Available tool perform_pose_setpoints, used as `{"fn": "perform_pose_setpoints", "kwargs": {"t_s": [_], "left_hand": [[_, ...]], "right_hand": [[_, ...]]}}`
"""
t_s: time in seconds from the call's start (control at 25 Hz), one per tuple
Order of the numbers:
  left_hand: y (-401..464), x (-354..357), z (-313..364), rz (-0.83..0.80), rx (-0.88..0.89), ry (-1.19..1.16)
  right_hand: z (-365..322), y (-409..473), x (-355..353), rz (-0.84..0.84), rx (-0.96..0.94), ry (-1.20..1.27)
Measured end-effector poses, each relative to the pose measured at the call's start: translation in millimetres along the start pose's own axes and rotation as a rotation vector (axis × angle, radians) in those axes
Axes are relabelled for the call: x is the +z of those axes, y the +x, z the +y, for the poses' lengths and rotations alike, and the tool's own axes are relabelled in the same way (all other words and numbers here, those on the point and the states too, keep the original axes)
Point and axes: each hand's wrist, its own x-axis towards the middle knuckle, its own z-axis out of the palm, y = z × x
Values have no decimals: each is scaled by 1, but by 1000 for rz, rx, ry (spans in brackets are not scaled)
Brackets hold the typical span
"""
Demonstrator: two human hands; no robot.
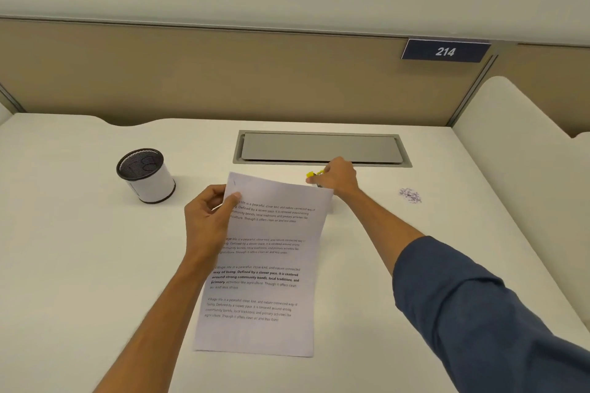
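Observation:
A printed sheet of paper [265, 268] with four blocks of text is held above the white desk. My left hand [207, 217] pinches its upper left edge, thumb on top of the page. My right hand [338, 177] reaches past the sheet's top right corner and curls its fingers round a small yellow object [312, 174], perhaps a highlighter; most of that object is hidden by the hand.
A mesh pen holder [145, 175] with a white wrap stands at the left. A grey cable-tray lid [321, 147] is set into the desk behind the hands. A small pile of paper bits [411, 195] lies at the right. A beige partition carries a sign reading 214 [445, 51].

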Motion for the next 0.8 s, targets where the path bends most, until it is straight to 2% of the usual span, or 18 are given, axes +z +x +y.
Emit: {"fn": "perform_pose_setpoints", "kwargs": {"t_s": [0.64, 0.8], "left_hand": [[29, 2, -11, 6, -34, -62], [28, -2, -9, 1, -56, -92]], "right_hand": [[13, 17, 24, 125, 98, -22], [15, 3, 4, 163, -19, 143]]}}
